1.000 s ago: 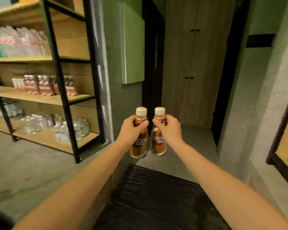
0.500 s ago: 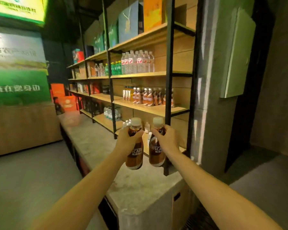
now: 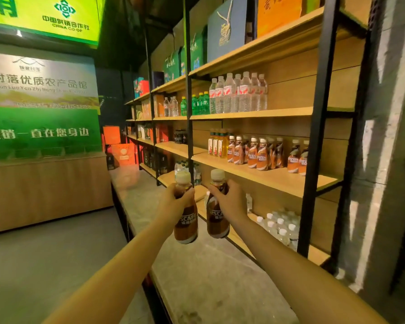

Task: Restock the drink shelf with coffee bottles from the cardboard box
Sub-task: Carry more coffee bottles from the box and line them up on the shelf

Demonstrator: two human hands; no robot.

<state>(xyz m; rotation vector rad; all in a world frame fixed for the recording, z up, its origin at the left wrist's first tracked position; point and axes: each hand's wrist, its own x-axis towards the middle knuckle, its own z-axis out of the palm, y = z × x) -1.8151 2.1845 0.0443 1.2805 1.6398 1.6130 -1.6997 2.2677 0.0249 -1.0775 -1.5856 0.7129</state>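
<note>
Facing a tall shelving unit of black metal posts and light wooden boards (image 3: 267, 176), two bare arms are stretched forward from the bottom of the view. A brown coffee bottle with a cream cap and a dark label (image 3: 185, 216) is gripped around its neck and shoulder by the left hand (image 3: 173, 204), fingers closed tight. A second matching brown coffee bottle (image 3: 216, 213) is clasped the same way by the right hand (image 3: 232, 202), fingers wrapped round its upper part. Both bottles are held upright, just beside each other, in front of the shelving unit and below its middle board. On that middle board, a row of similar orange-and-brown labelled coffee bottles (image 3: 255, 153) is lined up, with bare board in front of them. Clear water bottles with red labels (image 3: 239, 93) are stood on the board above. A grey stone-like counter (image 3: 197, 265) is seen running along the foot of the shelving unit, beneath the held bottles.
</note>
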